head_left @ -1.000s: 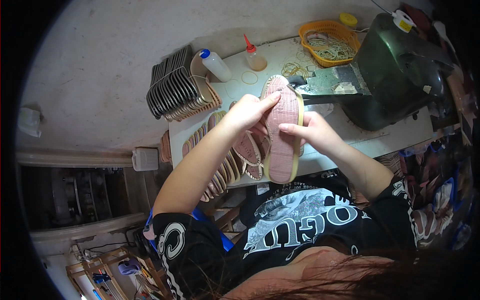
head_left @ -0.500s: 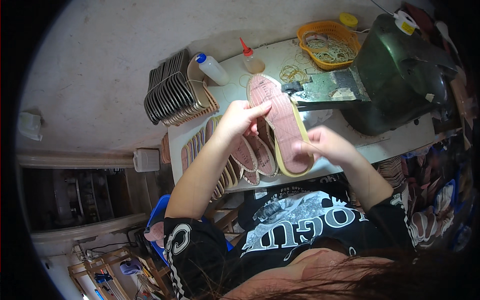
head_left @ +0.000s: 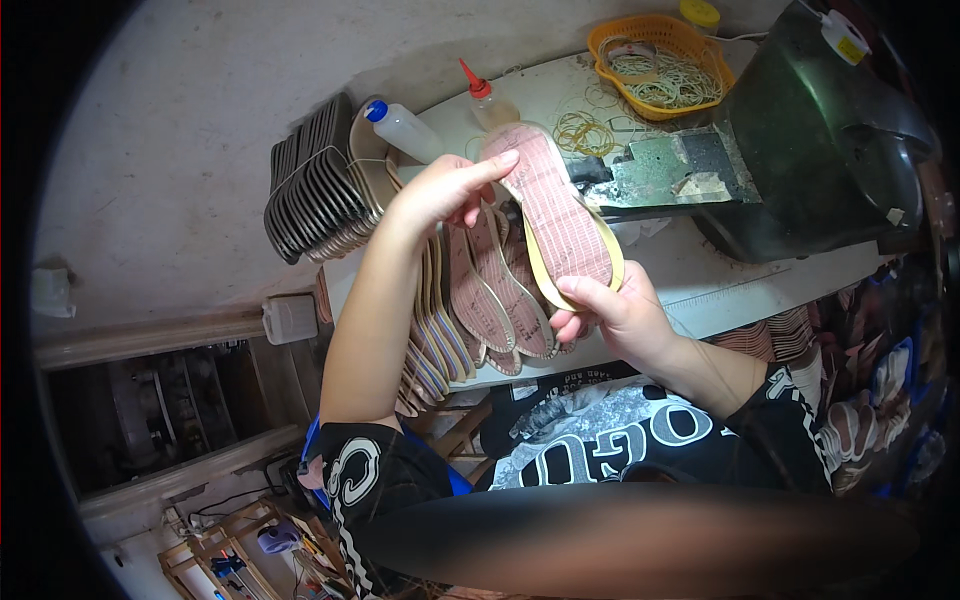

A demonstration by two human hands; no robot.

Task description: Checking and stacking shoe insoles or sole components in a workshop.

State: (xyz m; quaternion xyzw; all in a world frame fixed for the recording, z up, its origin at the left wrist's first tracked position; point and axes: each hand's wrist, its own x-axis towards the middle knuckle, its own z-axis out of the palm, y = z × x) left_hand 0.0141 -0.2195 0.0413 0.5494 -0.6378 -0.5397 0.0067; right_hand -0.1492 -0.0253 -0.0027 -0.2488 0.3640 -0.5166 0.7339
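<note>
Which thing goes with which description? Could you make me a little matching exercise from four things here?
Things:
1. Sole
2. Basket
3. Pointed-tip bottle
4. Machine

Descriptions:
A. Bulky and dark green, at the right of the bench
B. Red-topped
C. Held by the left hand and right hand
D. Orange-yellow, with pale loops inside

Pairs: 1-C, 2-D, 3-B, 4-A

The sole [head_left: 572,225] in front of you looks matt and cloth-like, smoother along its edge. On your right, the machine casing [head_left: 815,130] is smooth and glossy, its plate [head_left: 650,168] scuffed; far left, your bottle [head_left: 405,133] is translucent plastic.
</note>
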